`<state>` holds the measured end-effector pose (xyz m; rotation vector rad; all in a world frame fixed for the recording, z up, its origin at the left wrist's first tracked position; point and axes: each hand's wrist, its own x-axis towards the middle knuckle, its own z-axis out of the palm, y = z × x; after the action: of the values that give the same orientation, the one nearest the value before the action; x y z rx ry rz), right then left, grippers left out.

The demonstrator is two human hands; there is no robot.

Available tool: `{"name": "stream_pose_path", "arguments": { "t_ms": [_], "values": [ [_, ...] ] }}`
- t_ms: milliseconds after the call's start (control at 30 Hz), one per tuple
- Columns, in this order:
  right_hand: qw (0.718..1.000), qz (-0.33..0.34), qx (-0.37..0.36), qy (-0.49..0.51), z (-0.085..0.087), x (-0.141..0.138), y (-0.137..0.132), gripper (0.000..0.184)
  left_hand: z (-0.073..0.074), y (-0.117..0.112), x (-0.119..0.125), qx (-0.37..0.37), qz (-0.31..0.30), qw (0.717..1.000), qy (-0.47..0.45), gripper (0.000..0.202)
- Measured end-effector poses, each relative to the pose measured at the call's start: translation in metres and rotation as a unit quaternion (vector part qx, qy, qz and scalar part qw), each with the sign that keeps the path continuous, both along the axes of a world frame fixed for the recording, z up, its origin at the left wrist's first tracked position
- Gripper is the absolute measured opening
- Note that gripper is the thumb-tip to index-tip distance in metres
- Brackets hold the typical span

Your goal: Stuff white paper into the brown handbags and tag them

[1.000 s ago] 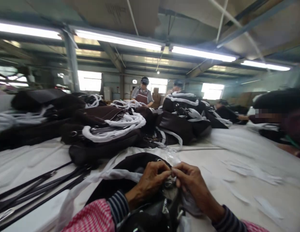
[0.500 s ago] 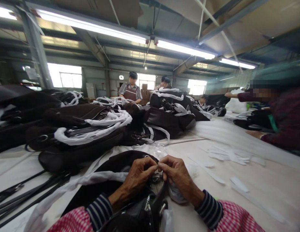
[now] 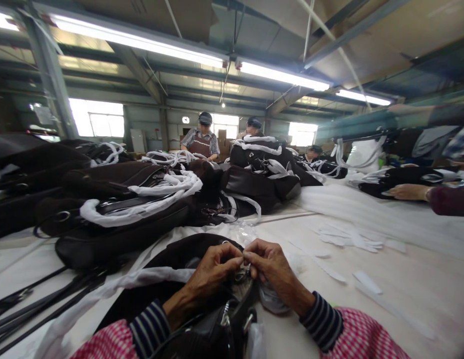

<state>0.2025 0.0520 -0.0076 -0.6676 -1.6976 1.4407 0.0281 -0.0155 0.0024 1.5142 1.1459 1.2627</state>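
Observation:
A black handbag (image 3: 202, 329) lies on the table right in front of me, one handle (image 3: 149, 277) wrapped in white paper and trailing to the left. Over its metal fittings (image 3: 241, 274), my left hand (image 3: 213, 264) and my right hand (image 3: 271, 262) meet fingertip to fingertip. Both are closed in a pinch. What the fingers grip is too small to make out. Beneath my right hand sits a crumpled clear plastic bag (image 3: 274, 299).
Piled black bags (image 3: 127, 214) with white-wrapped handles fill the far left and middle. Black straps (image 3: 48, 304) lie at the left. White paper strips (image 3: 351, 239) are scattered to the right. A co-worker's hand (image 3: 409, 192) touches a black bag at the far right; other people stand behind the pile.
My hands stay pinched together in nearly the same place. At the right, the co-worker has shifted rightward, mostly out of view, leaving a hand and sleeve on a black bag.

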Motion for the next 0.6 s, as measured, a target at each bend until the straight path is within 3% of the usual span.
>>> {"name": "stream_pose_path", "arguments": {
  "t_ms": [367,600],
  "values": [
    [1.0,0.005,-0.007,0.03,0.004,-0.001,-0.003,0.035,-0.009,0.002,0.0,0.024,0.031,0.999,0.027,0.035],
    [0.998,0.019,-0.01,0.061,-0.004,-0.004,-0.001,0.031,-0.01,0.004,0.001,0.002,0.021,0.999,-0.033,0.035]
  ]
}}
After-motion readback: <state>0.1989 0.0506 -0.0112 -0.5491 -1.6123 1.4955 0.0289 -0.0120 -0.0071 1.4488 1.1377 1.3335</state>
